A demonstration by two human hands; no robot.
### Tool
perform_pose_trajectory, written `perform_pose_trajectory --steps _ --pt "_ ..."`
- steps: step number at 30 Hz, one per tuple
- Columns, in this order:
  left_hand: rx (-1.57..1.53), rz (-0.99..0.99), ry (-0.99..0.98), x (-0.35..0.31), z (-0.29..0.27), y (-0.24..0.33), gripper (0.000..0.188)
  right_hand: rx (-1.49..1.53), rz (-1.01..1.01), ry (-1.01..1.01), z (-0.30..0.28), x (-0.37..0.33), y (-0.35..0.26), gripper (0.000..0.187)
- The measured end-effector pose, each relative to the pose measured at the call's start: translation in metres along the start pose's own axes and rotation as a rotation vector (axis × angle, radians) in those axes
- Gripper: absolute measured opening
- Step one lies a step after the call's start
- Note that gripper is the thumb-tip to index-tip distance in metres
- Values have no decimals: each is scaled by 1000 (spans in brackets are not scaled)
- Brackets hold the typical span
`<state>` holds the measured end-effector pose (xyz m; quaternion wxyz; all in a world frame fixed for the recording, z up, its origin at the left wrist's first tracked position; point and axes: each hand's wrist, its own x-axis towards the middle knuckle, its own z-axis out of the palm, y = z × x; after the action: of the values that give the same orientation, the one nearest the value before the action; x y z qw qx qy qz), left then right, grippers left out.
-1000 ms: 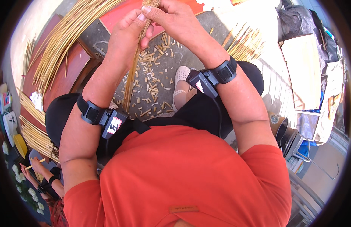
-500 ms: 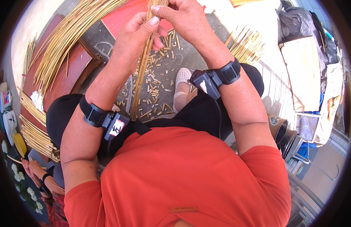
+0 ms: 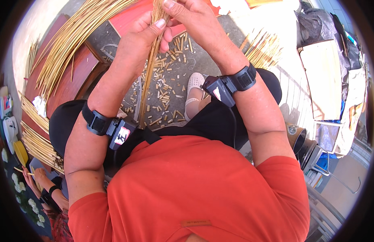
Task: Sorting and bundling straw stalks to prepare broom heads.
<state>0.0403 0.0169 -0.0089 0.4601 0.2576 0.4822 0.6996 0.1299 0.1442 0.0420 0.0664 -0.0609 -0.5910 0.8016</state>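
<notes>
A narrow bundle of dry straw-coloured stalks (image 3: 150, 70) runs from the top edge down between my knees, its upper part finer and brushlike. My left hand (image 3: 143, 35) is wrapped round it, thumb laid along the front. Just above, my right hand (image 3: 190, 14) pinches the upper part of the bundle, thumb pressed on it. The bundle's top end is cut off by the picture edge, and some right-hand fingers are hidden behind the stalks.
Long stalks (image 3: 66, 48) lie over a reddish-brown board at left, with cut stalks (image 3: 39, 141) nearer. Short cut pieces (image 3: 165, 94) litter the floor by my white shoe (image 3: 195, 82). More stalks (image 3: 261, 50) lie at right. At lower left, a co-worker's hands (image 3: 37, 179) hold a stalk.
My left hand and the bundle have shifted slightly left and up; both hands keep their hold. The co-worker's hands at lower left have moved a little.
</notes>
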Motion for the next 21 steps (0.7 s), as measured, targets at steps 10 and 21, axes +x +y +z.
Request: perform_pose_trajectory --steps 10,21 --pt "-124 179 59 -1 -20 25 18 -240 -2 -152 4 14 60 36" --pt "-147 129 -149 -10 -10 38 24 -775 394 -576 16 5 48 42"
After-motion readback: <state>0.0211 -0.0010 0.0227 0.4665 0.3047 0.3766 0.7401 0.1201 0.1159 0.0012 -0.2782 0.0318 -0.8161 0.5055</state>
